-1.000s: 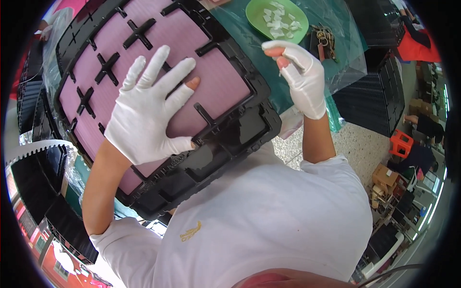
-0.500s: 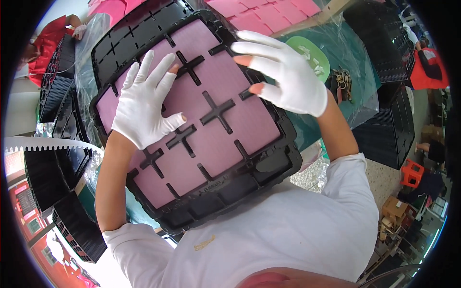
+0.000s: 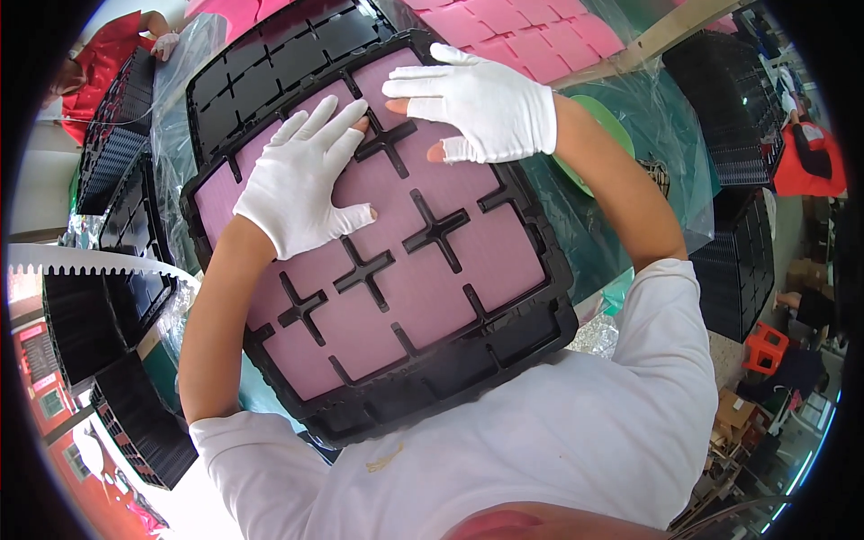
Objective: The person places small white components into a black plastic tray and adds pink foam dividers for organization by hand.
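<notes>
A black plastic tray lies before me, lined with a pink sheet that shows between its raised black crosses. My left hand, in a white glove with thumb and forefinger tips bare, rests flat on the sheet's left part with fingers spread. At the tray's far right, my right hand lies over the sheet and the rim, its gloved fingers stretched out to the left. Neither hand grips anything. What lies under the palms is hidden.
Behind stands another black tray. Pink sheets lie at the far right, beyond a wooden strip. A green bowl is partly behind my right forearm. Stacked black trays stand to the right. A co-worker in red is far left.
My right hand has moved left, from the tray's right edge further over the pink sheet. My left hand has shifted slightly with the view and stays flat on the sheet.
</notes>
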A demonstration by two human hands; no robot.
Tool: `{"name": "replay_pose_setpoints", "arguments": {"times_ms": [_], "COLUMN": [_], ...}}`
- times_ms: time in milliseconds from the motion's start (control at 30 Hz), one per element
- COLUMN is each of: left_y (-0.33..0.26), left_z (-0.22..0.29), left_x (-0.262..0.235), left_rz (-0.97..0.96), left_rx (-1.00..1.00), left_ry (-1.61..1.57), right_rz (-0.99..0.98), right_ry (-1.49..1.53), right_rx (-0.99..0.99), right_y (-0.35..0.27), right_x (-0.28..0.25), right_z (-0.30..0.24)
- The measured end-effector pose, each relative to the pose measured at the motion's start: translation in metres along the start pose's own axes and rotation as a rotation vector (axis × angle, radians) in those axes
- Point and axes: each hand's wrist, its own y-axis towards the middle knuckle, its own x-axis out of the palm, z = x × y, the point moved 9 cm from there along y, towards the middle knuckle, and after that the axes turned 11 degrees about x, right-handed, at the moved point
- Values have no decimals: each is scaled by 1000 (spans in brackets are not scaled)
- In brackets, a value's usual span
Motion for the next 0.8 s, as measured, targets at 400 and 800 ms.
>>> {"name": "replay_pose_setpoints", "arguments": {"times_ms": [400, 800], "left_y": [11, 14], "left_z": [67, 73], "left_x": [-11, -6], "left_rz": [67, 28], "left_rx": [224, 142], "left_ry": [-138, -107], "right_rz": [-55, -175], "right_ry": [684, 467], "right_rx": [16, -149], "right_y": [-89, -110], "right_x": [-32, -17], "right_z": [-55, -82]}}
